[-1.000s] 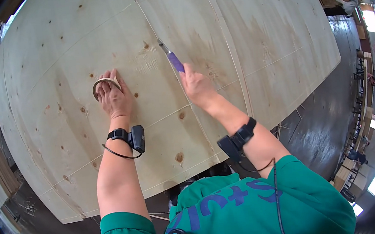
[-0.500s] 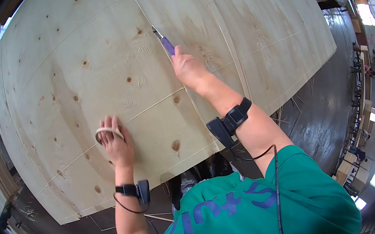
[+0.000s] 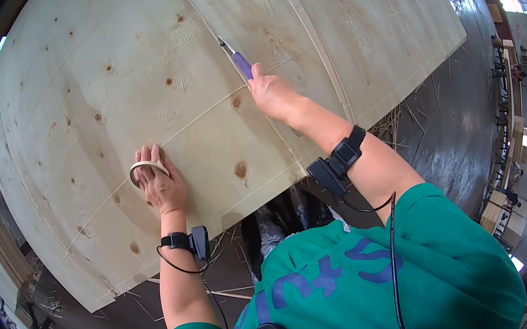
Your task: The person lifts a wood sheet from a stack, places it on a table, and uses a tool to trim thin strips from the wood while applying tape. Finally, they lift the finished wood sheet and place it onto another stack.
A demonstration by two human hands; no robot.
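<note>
Seam-tracing step, I judge.
My right hand [image 3: 274, 94] grips the purple-handled cutter [image 3: 241, 64], tip at a seam [image 3: 194, 8] in the plywood sheet [image 3: 214, 187]; my left hand [image 3: 162, 189] lies flat, loosely spread, tape-like ring [image 3: 132, 172] around some fingers. Next stroke calls for tracking that seam.

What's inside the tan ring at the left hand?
Fingers of the left hand pass through the tan ring, their tips showing beyond it. The wooden board directly beneath them is covered and cannot be seen.
</note>
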